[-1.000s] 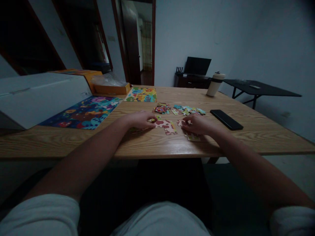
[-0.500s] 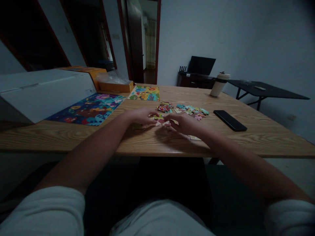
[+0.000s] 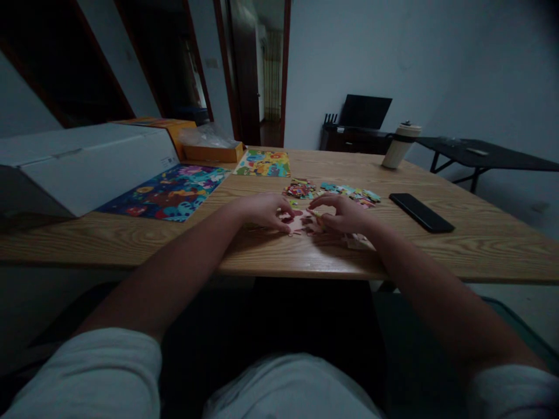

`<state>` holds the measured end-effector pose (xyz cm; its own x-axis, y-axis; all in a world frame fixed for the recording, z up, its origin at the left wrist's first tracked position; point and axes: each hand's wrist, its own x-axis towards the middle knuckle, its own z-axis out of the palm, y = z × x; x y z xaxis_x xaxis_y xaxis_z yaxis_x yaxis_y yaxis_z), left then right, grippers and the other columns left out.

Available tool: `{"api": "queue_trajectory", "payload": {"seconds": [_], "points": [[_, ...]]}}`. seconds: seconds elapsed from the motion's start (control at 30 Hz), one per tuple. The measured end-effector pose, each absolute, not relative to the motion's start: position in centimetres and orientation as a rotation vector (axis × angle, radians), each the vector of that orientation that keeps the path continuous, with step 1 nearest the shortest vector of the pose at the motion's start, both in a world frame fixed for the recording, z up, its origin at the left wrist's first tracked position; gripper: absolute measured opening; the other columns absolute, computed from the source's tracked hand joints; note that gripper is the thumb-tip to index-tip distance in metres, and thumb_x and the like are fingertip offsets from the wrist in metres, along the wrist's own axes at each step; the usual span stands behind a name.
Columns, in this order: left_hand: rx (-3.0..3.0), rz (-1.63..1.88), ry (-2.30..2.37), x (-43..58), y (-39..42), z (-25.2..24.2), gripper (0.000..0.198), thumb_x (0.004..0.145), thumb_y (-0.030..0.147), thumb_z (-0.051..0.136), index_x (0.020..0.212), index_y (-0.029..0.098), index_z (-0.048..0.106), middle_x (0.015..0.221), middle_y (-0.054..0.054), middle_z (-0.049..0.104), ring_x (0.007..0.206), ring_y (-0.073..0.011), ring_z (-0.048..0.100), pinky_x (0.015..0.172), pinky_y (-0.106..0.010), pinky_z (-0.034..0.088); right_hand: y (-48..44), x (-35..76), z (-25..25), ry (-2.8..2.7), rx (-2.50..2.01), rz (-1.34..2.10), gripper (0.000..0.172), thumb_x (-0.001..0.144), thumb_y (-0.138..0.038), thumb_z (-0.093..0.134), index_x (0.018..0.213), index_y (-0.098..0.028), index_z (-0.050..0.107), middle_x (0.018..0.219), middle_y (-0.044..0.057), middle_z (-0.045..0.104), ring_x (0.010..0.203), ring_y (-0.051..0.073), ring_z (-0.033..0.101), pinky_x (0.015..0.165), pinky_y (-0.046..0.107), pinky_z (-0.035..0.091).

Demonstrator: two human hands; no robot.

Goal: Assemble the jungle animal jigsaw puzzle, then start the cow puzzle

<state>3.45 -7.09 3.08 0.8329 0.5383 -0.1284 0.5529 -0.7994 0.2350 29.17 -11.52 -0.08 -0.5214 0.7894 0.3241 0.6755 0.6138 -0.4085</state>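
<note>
My left hand [image 3: 269,211] rests low over the table, thumb and fingertips closed around the edge of a pink puzzle piece [image 3: 297,222]. Facing it, my right hand [image 3: 343,212] has its fingers curled and grips another puzzle piece [image 3: 318,221], mostly covered by the thumb and fingers. The two pieces lie close together; whether they interlock I cannot tell. Just beyond the hands is a pile of reddish puzzle pieces [image 3: 299,188]. A spread of blue, yellow and pink pieces [image 3: 349,192] lies to its right. A pale piece [image 3: 356,241] shows below my right wrist.
On the wooden table [image 3: 262,256], a black phone [image 3: 420,212] lies right and a white tumbler [image 3: 398,148] stands behind. Leftward are a dark-blue picture sheet [image 3: 170,195], a yellow picture sheet [image 3: 264,163], a large white box [image 3: 96,166] and an orange box [image 3: 213,152] holding clear plastic.
My hands have drawn slightly apart, showing more of the pink pieces between them. The right hand has moved a little rightward. The whole view has shifted slightly.
</note>
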Motion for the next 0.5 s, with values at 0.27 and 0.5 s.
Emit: {"api": "queue_trajectory", "payload": {"seconds": [0.27,0.5], "points": [[2.874,-0.138,0.865,4.8,-8.9,3.6,0.044,0.084,0.06,0.06,0.101,0.021,0.072,0.096,-0.007,0.069,0.09,-0.0241,0.059,0.077,-0.031,0.039,-11.5,28.8,-0.3,-2.445,-1.22,0.295,0.025,0.085,-0.023,0.06,0.106,-0.021,0.074,0.109,0.007,0.073,0.099,0.022,0.066,0.09,0.033,0.049],[2.893,-0.113,0.846,5.0,-9.2,3.7,0.045,0.084,0.064,0.057,0.092,0.021,0.072,0.092,-0.007,0.069,0.086,-0.023,0.059,0.074,-0.032,0.038,-11.4,28.6,-1.0,-2.526,-1.19,0.246,0.024,0.089,-0.032,0.062,0.109,-0.025,0.074,0.109,0.006,0.072,0.088,0.019,0.066,0.079,0.03,0.049]]}}
